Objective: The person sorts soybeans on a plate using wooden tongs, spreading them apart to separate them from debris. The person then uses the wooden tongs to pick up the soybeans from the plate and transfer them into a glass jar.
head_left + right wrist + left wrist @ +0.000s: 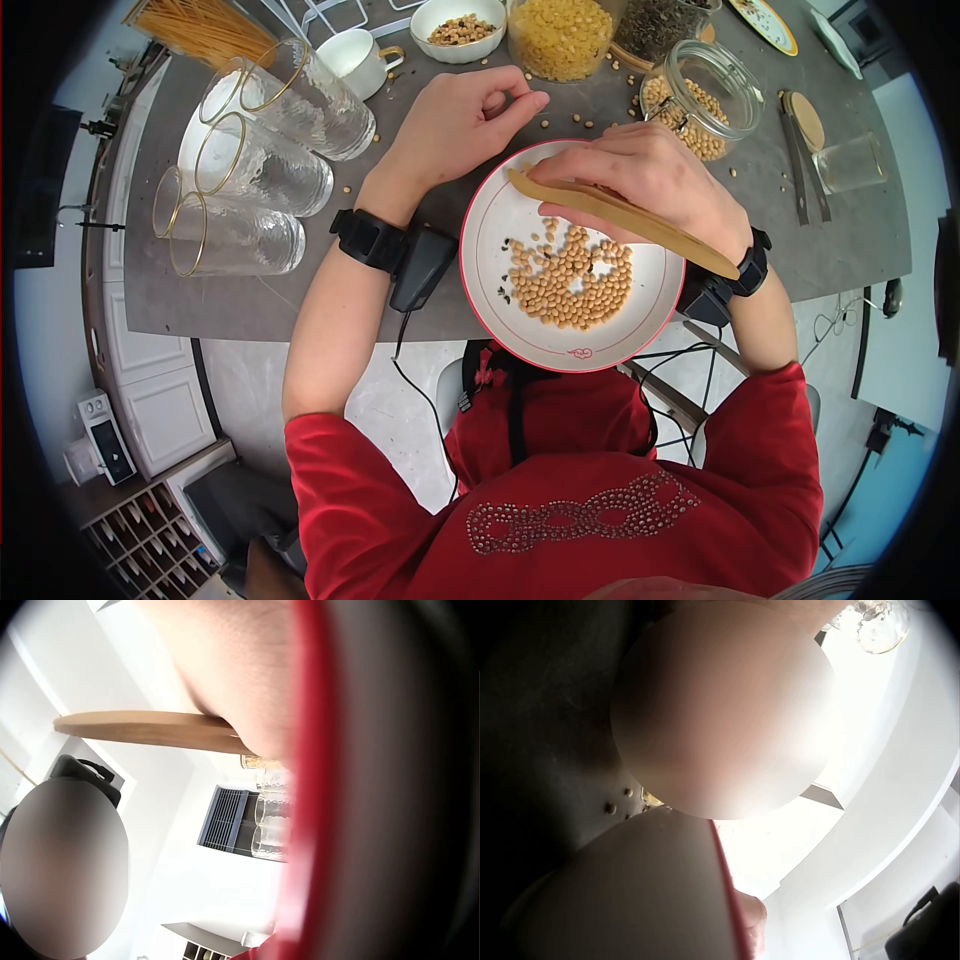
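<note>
A white plate (640, 310) with a red rim overlaps the table's front edge in the head view, carrying many pale beans (560, 285) and a few dark flakes (504, 294). Over its far right side, my right hand (640, 175) grips a long, slightly curved wooden utensil (690, 246). The same utensil (150, 727) appears edge-on in the right wrist view. Beyond the plate's far left rim, my left hand (465, 120) has loosely curled fingers and shows nothing held. The left wrist view is mostly blurred; the plate's side (645, 892) fills its lower part.
Several gold-rimmed glasses (250, 240) stand at the left. Along the back are a white cup (355, 65), a bowl (459, 48) and a jar of yellow pasta (562, 40). At the right are an open bean jar (700, 100), dark tongs (797, 165) and a small glass (850, 165).
</note>
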Available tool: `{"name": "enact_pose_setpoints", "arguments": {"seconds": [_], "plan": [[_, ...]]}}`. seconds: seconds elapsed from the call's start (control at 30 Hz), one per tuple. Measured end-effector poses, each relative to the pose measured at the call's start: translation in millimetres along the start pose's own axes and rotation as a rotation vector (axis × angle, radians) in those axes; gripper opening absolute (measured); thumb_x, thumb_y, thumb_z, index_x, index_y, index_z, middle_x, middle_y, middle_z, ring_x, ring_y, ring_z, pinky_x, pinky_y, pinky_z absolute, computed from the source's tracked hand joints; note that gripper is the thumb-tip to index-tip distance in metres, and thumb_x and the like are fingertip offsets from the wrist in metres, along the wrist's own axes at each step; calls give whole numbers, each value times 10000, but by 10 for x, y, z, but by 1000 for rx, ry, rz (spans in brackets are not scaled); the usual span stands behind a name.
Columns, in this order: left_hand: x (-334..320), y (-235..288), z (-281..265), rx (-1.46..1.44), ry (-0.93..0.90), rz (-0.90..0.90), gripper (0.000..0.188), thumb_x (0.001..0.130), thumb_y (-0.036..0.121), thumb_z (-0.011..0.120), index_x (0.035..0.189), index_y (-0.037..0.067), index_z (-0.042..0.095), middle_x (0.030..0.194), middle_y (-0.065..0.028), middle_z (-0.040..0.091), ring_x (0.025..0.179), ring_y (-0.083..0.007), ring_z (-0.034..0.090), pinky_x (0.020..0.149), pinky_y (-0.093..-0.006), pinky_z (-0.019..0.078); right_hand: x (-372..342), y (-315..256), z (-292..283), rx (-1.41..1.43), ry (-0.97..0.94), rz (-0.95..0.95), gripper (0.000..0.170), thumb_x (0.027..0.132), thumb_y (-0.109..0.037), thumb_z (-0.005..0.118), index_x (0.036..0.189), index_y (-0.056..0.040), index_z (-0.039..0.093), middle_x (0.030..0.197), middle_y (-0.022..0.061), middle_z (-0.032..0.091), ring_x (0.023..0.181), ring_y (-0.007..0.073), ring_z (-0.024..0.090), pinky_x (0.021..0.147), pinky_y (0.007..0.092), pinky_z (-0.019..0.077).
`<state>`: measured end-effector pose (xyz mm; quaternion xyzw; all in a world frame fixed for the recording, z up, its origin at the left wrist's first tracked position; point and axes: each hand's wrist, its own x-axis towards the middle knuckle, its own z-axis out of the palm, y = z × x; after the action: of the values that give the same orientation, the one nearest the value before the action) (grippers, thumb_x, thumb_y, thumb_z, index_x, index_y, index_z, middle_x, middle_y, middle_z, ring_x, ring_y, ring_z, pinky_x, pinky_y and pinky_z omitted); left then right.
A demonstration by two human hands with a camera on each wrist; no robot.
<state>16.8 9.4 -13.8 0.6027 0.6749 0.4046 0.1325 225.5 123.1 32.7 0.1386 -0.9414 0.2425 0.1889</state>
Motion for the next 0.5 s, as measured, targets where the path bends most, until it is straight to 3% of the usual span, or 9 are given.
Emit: {"name": "enact_pose_setpoints", "arguments": {"seconds": [0.13, 0.5], "plan": [[7, 4, -3, -3, -7, 8, 247, 986, 229, 716, 864, 26, 645, 535, 31, 398, 559, -60, 291, 513, -276, 269, -19, -11, -9, 23, -42, 71, 253, 910, -222, 732, 1110, -70, 696, 820, 89, 710, 685, 314, 659, 601, 400, 503], [-3, -5, 1, -5, -6, -4, 245, 986, 229, 717, 871, 25, 643, 536, 30, 384, 562, -59, 291, 511, -278, 271, 1, -14, -8, -4, -15, 22, 248, 911, -225, 721, 1109, -78, 695, 838, 103, 712, 710, 329, 664, 622, 405, 511]]}}
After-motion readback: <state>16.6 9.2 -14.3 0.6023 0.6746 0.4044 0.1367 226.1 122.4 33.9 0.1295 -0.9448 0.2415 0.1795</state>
